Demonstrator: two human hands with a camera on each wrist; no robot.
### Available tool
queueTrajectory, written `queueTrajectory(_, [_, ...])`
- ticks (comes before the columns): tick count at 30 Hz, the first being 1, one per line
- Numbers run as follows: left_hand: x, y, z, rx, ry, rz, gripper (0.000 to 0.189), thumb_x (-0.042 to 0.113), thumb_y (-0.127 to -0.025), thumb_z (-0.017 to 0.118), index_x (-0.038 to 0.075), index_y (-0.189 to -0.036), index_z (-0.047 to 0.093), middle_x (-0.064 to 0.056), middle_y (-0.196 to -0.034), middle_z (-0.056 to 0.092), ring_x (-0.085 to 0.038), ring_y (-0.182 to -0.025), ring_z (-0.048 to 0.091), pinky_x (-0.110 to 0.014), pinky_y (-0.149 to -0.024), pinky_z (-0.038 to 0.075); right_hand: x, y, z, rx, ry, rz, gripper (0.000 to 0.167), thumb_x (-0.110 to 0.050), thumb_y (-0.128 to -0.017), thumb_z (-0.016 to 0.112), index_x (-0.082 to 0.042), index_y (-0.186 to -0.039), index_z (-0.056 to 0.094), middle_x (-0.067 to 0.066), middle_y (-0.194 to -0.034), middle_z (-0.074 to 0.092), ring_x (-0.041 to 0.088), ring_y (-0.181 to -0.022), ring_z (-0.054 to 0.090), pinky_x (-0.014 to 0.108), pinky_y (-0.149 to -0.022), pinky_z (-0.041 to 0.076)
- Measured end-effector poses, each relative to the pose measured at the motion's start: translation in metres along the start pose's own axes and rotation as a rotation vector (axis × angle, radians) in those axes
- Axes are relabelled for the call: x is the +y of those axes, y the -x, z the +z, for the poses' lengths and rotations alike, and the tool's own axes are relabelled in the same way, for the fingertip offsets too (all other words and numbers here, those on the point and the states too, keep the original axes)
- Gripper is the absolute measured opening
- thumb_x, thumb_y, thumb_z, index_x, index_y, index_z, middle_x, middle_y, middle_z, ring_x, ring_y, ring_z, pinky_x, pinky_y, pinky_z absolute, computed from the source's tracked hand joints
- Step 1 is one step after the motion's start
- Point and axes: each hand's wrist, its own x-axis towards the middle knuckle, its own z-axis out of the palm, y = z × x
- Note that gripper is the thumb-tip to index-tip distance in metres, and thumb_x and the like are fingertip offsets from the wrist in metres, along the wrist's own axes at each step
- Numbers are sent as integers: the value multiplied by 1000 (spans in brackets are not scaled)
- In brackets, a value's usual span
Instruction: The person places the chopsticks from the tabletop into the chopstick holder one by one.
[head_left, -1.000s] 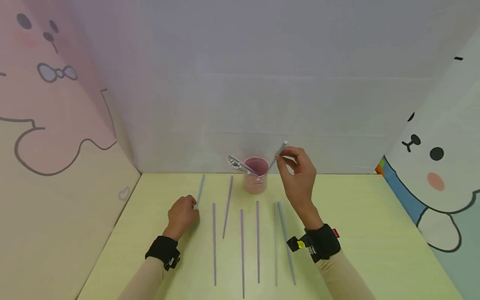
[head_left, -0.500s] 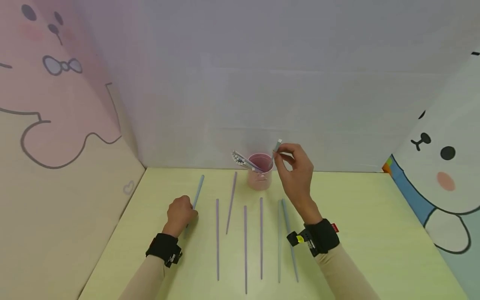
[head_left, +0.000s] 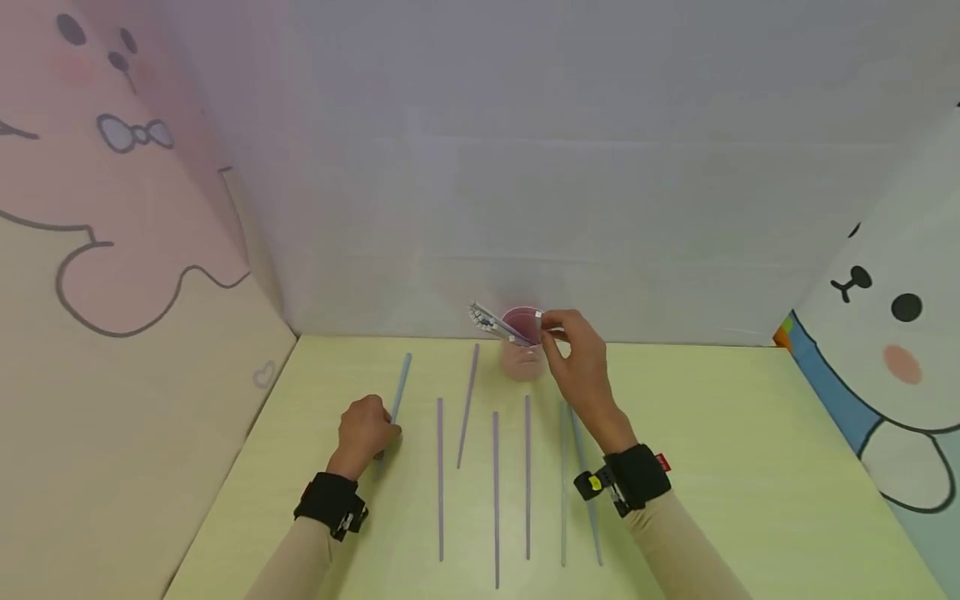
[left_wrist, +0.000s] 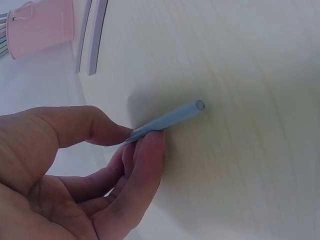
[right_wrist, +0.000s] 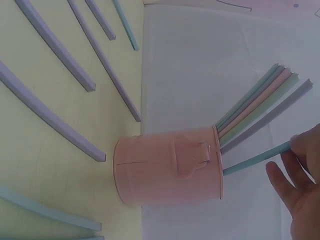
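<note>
My left hand (head_left: pixel 365 429) pinches a thin, straw-like blue stick (left_wrist: pixel 172 116) between thumb and fingers, low over the table. One round end of it points toward the camera in the left wrist view. At the back, my right hand (head_left: pixel 577 354) pinches the upper part of a teal stick (right_wrist: pixel 260 157) at the rim of a pink cup (right_wrist: pixel 150 167). This stick's lower end is inside the cup, hidden by the wall. Several pastel sticks (right_wrist: pixel 257 102) lean together out of the cup, toward the left in the head view.
Several purple sticks (head_left: pixel 496 500) lie lengthwise on the pale yellow table (head_left: pixel 712 450). A pale green stick (head_left: pixel 564 500) and a blue stick (head_left: pixel 588 508) lie near my right forearm. A white wall (head_left: pixel 480 200) rises behind the cup, with printed side panels left and right.
My right hand has moved down and left, lowering its stick into the cup. The left hand has shifted its hold down along the blue stick. The head view has shifted slightly.
</note>
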Motion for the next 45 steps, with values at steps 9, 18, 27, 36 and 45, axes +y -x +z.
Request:
queueTrajectory(9, [-18, -1, 2, -44, 225, 34, 6, 5, -80, 77, 2, -81, 72, -5, -67, 68, -19, -45, 62, -33, -49, 53, -6, 4, -6, -82, 75, -44, 25, 6, -93, 70, -2, -117, 65, 10, -111, 66, 25, -104, 67, 39, -88, 59])
queueTrajectory(18, [-10, 29, 10, -60, 497, 11, 12, -1, -82, 74, 2, -94, 72, -6, -81, 70, -23, -53, 67, -34, -50, 58, -7, 28, -10, -80, 23, 36, 26, 7, -93, 69, -3, -116, 67, 6, -109, 70, 22, -101, 69, 43, -82, 61])
queueTrajectory(27, [32, 60, 33, -230, 713, 152, 16, 3, -87, 75, -1, -101, 69, -9, -92, 69, -25, -63, 70, -37, -54, 61, -15, 48, -2, -163, -27, 8, 22, 5, -92, 72, -2, -113, 68, 5, -108, 71, 17, -95, 69, 38, -82, 61])
queueTrajectory(36, [65, 74, 36, -302, 735, 310, 14, 2, -86, 76, 5, -99, 70, -8, -93, 71, -34, -71, 73, -36, -55, 60, -26, 73, 8, -190, -199, 134, 20, 4, -95, 70, -2, -114, 70, 10, -103, 73, 24, -92, 73, 38, -79, 62])
queueTrajectory(45, [81, 78, 44, -250, 739, 392, 16, 1, -87, 76, 4, -102, 70, -1, -94, 72, -23, -68, 74, -33, -57, 59, -48, 84, 9, -223, -575, 304, 21, 0, -98, 68, 3, -118, 65, 18, -105, 69, 37, -92, 70, 37, -78, 62])
